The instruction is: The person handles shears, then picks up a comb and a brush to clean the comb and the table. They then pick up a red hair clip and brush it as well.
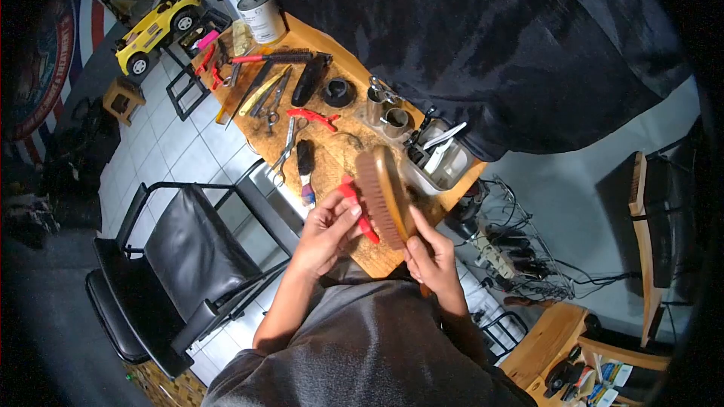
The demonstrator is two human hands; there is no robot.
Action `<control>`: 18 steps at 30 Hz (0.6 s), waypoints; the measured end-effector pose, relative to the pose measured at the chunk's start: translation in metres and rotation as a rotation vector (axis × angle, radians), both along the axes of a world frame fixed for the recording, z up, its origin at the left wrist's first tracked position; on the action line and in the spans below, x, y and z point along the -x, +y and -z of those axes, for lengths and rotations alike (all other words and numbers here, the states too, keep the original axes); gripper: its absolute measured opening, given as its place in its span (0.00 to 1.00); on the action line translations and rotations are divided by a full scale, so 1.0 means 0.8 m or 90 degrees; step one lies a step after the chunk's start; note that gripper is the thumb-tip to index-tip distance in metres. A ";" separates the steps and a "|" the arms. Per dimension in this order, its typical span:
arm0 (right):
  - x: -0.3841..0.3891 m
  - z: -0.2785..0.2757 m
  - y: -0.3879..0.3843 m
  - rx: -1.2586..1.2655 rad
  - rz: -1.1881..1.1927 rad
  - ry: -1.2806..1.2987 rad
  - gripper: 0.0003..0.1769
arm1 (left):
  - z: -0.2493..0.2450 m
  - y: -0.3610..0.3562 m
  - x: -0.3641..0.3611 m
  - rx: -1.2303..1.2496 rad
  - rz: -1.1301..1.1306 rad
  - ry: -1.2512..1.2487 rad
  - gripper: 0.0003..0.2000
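Two hands meet at one brush: it stands up from the right hand, which is closed round its handle, long axis pointing away over the surface. Just left of the bristles, the left hand pinches a red comb against them.

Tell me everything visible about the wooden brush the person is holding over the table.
The wooden brush is long and oval, with a light brown wooden back and a dense bed of short brown bristles facing the person's left. It is held on edge, tilted, above the near end of the wooden table. The right hand clasps its lower end. The left hand holds a red comb against the bristles.
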State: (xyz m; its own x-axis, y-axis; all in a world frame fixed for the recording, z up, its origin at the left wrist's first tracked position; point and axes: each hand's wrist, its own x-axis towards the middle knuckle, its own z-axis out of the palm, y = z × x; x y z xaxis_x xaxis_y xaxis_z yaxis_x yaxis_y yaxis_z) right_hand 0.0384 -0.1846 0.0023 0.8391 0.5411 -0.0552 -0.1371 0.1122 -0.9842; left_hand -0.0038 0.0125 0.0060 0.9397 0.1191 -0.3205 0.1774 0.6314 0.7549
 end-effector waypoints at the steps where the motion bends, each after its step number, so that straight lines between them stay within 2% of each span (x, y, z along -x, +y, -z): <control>1: 0.003 0.003 -0.003 0.023 -0.023 0.022 0.26 | 0.004 0.005 0.000 -0.022 0.007 -0.013 0.16; 3: 0.007 0.003 -0.003 0.028 -0.043 0.036 0.26 | 0.011 0.012 0.003 -0.021 0.047 -0.059 0.13; 7: 0.006 -0.010 0.004 0.092 -0.008 0.024 0.26 | 0.004 0.006 0.013 -0.228 0.282 -0.100 0.15; 9: -0.001 -0.002 0.014 0.075 0.069 -0.076 0.25 | 0.008 0.005 0.014 -0.284 0.303 -0.088 0.16; 10: -0.002 -0.004 0.017 0.057 0.080 -0.059 0.23 | 0.007 0.005 0.015 -0.314 0.313 -0.081 0.16; 13: -0.005 -0.008 0.017 0.031 0.081 -0.022 0.18 | -0.003 0.000 0.012 -0.252 0.220 -0.100 0.19; 14: -0.007 -0.012 0.020 0.018 0.070 -0.071 0.17 | -0.008 0.000 0.010 -0.237 0.177 -0.108 0.20; 15: -0.009 -0.016 0.022 0.004 0.060 -0.120 0.16 | -0.019 0.003 0.007 -0.319 0.173 -0.137 0.23; 18: -0.002 -0.005 0.030 0.059 0.100 -0.153 0.19 | -0.017 0.007 0.011 -0.193 0.072 -0.140 0.25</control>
